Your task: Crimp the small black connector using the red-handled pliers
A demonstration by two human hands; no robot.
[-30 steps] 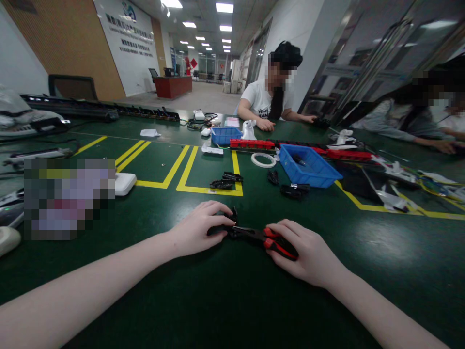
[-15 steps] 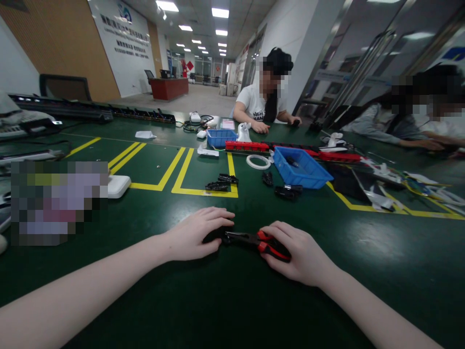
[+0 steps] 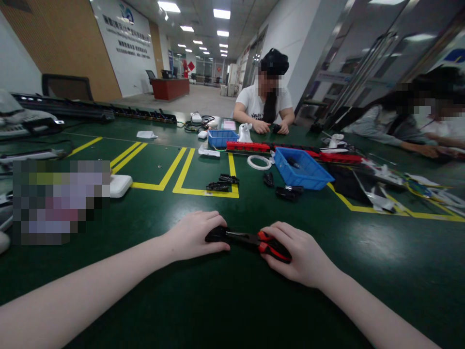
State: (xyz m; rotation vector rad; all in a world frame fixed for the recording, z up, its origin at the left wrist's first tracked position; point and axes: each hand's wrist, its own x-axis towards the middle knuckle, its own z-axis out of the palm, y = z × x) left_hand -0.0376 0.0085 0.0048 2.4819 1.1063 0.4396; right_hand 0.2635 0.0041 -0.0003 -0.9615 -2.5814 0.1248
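My right hand [image 3: 296, 252] is wrapped round the red-and-black handles of long-nose pliers [image 3: 250, 238]. Their dark jaws point left and meet a small black part [image 3: 217, 234]. My left hand [image 3: 199, 235] grips that black part between thumb and fingers, just above the table. Most of the part lies behind my fingers, and where exactly the jaw tips touch it I cannot tell. Beyond my hands, several similar black pieces [image 3: 222, 183] lie inside a yellow taped outline, with more black pieces [image 3: 288, 192] to their right.
A blue bin [image 3: 303, 168] holding a few dark parts stands behind the right-hand pieces, beside a white ring [image 3: 259, 162]. Farther back are a smaller blue bin [image 3: 222, 138] and a long red strip [image 3: 250, 147]. A white box [image 3: 120, 186] lies left. A co-worker [image 3: 263, 104] sits opposite.
My left hand's fingers have shifted slightly back on the black part, so more of it shows. My right hand and the pliers stay nearly still. The co-worker's hands have come closer together.
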